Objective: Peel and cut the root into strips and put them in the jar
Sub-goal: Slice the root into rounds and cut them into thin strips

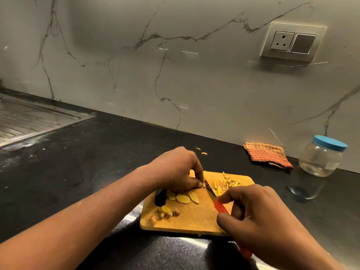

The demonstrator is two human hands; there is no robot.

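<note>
On the wooden cutting board (196, 217) lie several flat yellow root slices (183, 198), knobbly peel scraps (165, 214) and a heap of cut strips (229, 181). My left hand (177, 168) pinches a small slice against the board, fingertips right beside the blade. My right hand (257, 215) grips the red-handled knife (222, 207), whose blade (211, 190) meets the slice under my left fingers. The clear jar (321, 158) with a blue lid stands shut at the right, off the board.
A black tool handle (160, 196) lies on the board's left edge under my left hand. A folded orange checked cloth (266, 154) sits by the wall. Two stray root bits (202, 152) lie on the black counter. A steel sink drainboard (29, 119) is far left.
</note>
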